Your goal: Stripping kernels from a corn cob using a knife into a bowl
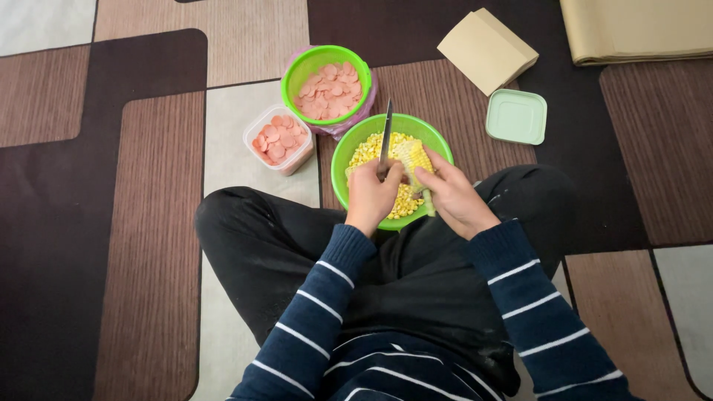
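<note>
Head view: person sits cross-legged on a patterned floor rug (148, 223), both hands over a green bowl (349, 152) at the knees.
Corn cob: cob (413, 157) lies in the green bowl over loose kernels (365, 151), tilted, its long axis running from the far middle of the bowl toward the near right rim.
Knife: blade (385, 134) points away from the body, nearly straight up the picture, its edge against the left flank of the cob.
Left hand: left hand (371, 194) is fisted around the knife handle, fingers closed tight on it, wrist straight, just left of the cob.
Right hand: right hand (451, 197) grips the cob's near end, fingers wrapped narrow round it, thumb on top.
Nearer hand: both touch the work; the right holds the cob itself.
Around: smaller green bowl (293, 74) and clear tub (252, 130) of pink sausage slices beyond, pale green lid (517, 116) and tan box (486, 50) to the far right.
</note>
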